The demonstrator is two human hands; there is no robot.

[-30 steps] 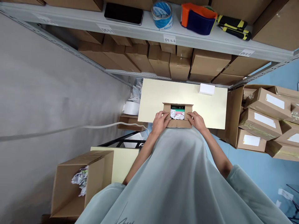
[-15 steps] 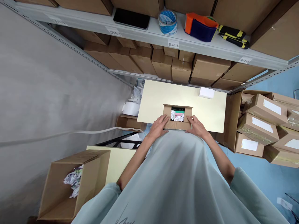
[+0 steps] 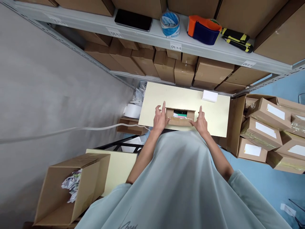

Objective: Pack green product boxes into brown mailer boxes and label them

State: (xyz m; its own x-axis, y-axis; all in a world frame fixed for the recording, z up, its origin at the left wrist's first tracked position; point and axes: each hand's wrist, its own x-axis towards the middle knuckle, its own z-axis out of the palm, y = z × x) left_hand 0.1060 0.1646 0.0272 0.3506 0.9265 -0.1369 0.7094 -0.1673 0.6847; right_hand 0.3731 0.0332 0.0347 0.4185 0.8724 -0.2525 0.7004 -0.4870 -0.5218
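Observation:
A small cardboard box [image 3: 179, 121] sits near the front edge of the cream tabletop. Its side flaps are folded inward, and the near flap partly covers the opening. Inside show green and pink items [image 3: 181, 116] and a bit of white paper; the rest is hidden. My left hand [image 3: 160, 119] is at the box's left side, fingers stretched forward and apart, thumb touching the near flap's left end. On the other side, my right hand [image 3: 200, 123] has its fingers extended forward, with the thumb on the flap's right end. Neither hand is wrapped round anything.
A white box [image 3: 209, 96] lies at the tabletop's [image 3: 152, 95] back right. Shelves above hold cartons, a phone [image 3: 133, 20], a tape roll [image 3: 170, 24], a tape dispenser [image 3: 204, 30] and black-yellow cutters [image 3: 237, 39]. Labelled boxes [image 3: 269, 133] fill a carton at right. Crumpled paper [image 3: 71, 184] lies in another carton.
My hands have gone from pressing on the side flaps to spread fingers beside the box, thumbs at the near flap. That flap has swung up over part of the opening, hiding more paper.

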